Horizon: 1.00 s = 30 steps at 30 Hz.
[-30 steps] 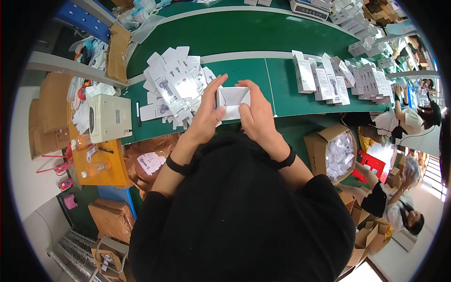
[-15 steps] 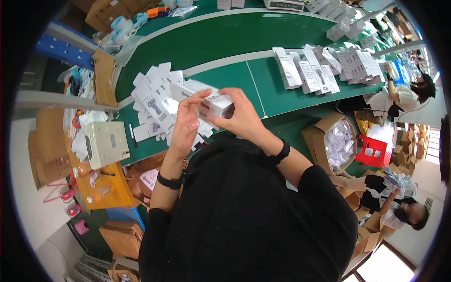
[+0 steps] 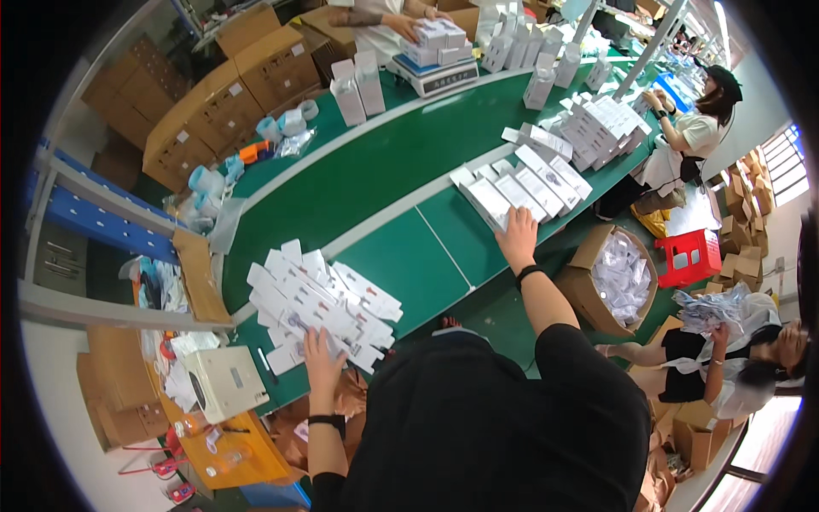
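Note:
A loose pile of flat white printed cartons [image 3: 320, 299] lies on the green table at the left. My left hand [image 3: 324, 360] rests on its near edge, fingers spread over the cartons. My right arm reaches out to the right. At the near end of a row of folded white boxes [image 3: 529, 189], my right hand [image 3: 518, 237] touches a white box [image 3: 486, 201] with its fingers stretched out. These boxes lie side by side, tilted against one another.
More white boxes [image 3: 601, 128] are stacked farther right. Beyond the raised green strip, a co-worker's hands [image 3: 409, 24] touch boxes on a scale [image 3: 435, 77]. An open carton of white packets [image 3: 621, 277] and a red stool [image 3: 689, 258] stand right. A beige machine [image 3: 226, 381] sits left.
The white box between both hands has left them. My right hand has gone right to the box row; my left has dropped onto the flat cartons. The view has shifted.

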Tool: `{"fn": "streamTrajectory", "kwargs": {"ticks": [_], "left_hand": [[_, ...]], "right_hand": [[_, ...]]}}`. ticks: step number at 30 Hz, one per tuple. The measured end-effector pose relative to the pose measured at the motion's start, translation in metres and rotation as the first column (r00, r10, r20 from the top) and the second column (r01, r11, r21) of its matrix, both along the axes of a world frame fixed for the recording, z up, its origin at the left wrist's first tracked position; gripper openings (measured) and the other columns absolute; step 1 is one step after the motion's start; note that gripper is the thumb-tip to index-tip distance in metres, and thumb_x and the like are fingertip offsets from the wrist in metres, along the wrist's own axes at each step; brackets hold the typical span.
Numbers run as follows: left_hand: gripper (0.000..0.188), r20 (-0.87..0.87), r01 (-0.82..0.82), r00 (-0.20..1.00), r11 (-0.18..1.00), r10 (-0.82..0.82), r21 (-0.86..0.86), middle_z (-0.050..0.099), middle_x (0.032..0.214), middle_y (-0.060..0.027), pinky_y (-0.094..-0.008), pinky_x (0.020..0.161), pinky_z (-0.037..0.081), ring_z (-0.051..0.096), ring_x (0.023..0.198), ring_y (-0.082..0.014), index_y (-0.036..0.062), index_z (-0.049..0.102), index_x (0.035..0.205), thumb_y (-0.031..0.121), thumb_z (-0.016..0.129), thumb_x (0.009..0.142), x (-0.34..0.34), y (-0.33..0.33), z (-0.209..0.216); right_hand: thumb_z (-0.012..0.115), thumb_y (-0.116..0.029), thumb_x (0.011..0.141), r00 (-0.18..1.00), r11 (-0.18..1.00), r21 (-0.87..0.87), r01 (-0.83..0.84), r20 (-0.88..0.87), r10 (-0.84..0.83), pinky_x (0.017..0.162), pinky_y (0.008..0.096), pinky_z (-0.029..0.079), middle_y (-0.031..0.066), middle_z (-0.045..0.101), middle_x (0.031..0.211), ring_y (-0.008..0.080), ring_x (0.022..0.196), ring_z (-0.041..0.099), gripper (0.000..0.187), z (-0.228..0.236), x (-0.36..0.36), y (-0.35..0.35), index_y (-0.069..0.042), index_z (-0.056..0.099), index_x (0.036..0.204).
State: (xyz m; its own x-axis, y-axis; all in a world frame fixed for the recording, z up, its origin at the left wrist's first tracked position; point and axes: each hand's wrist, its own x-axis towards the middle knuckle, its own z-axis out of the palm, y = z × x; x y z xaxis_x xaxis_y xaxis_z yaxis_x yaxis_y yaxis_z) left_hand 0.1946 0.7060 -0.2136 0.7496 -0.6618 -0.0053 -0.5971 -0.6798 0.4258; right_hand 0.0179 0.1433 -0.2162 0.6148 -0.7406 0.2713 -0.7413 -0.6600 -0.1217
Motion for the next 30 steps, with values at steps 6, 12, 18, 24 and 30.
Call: {"fn": "streamTrajectory", "kwargs": {"ticks": [6, 12, 18, 24, 30], "left_hand": [[0.061, 0.041, -0.022, 0.999, 0.993, 0.018, 0.114, 0.045, 0.154, -0.0256, -0.0528, 0.121, 0.034, 0.038, 0.146, -0.0464, -0.0006, 0.049, 0.146, -0.003, 0.062, 0.086, -0.03, 0.01, 0.012], [0.056, 0.232, -0.069, 0.969, 0.995, 0.084, -0.071, 0.054, 0.142, -0.0273, -0.049, 0.115, 0.042, 0.05, 0.137, -0.0459, -0.0034, 0.05, 0.144, -0.005, 0.057, 0.088, -0.044, -0.036, 0.146], [0.047, -0.391, -0.25, 0.915, 0.901, 0.101, -0.353, 0.066, 0.127, -0.0254, -0.0374, 0.101, 0.051, 0.066, 0.121, -0.0359, -0.0066, 0.053, 0.14, -0.007, 0.05, 0.093, -0.046, -0.061, 0.233], [0.047, -0.722, -0.366, 0.684, 0.907, 0.109, -0.209, 0.067, 0.13, -0.0231, -0.0343, 0.101, 0.05, 0.066, 0.121, -0.0306, -0.0027, 0.058, 0.14, 0.008, 0.061, 0.093, 0.006, -0.057, 0.259], [0.061, -0.058, 0.127, 0.978, 0.802, -0.198, -0.583, 0.049, 0.155, -0.0217, -0.0458, 0.109, 0.046, 0.051, 0.139, -0.0307, 0.0065, 0.06, 0.141, 0.026, 0.076, 0.086, 0.036, -0.023, 0.206]], "right_hand": [[0.084, -0.029, 0.076, 0.998, 0.99, -0.124, 0.067, -0.007, -0.068, 0.112, 0.0545, 0.038, 0.0248, 0.054, 0.139, 0.045, 0.138, 0.044, 0.074, 0.013, 0.007, 0.031, -0.001, 0.054, 0.137], [0.082, -0.03, 0.076, 0.528, 0.521, 0.143, -0.841, 0.422, 0.737, 0.111, 0.0556, 0.042, 0.0259, 0.053, 0.144, 0.0452, 0.132, 0.051, 0.072, 0.097, 0.056, 0.164, -0.002, 0.057, 0.138], [0.091, -0.041, 0.066, 0.408, 0.4, 0.116, -0.909, 0.431, 0.805, 0.125, 0.0644, 0.016, 0.0265, 0.027, 0.164, 0.0475, 0.156, 0.02, 0.113, 0.192, 0.096, 0.27, -0.006, 0.037, 0.159], [0.093, -0.044, 0.063, 0.293, 0.335, 0.035, -0.942, 0.574, 0.764, 0.122, 0.0562, 0.031, 0.0254, 0.036, 0.16, 0.0439, 0.149, 0.037, 0.116, 0.184, 0.104, 0.3, -0.005, 0.039, 0.157], [0.092, -0.037, 0.067, 0.618, 0.184, 0.641, -0.745, 0.56, 0.552, 0.109, 0.0413, 0.048, 0.0205, 0.06, 0.134, 0.0369, 0.13, 0.059, 0.104, 0.227, 0.089, 0.309, 0.0, 0.042, 0.151]]}}
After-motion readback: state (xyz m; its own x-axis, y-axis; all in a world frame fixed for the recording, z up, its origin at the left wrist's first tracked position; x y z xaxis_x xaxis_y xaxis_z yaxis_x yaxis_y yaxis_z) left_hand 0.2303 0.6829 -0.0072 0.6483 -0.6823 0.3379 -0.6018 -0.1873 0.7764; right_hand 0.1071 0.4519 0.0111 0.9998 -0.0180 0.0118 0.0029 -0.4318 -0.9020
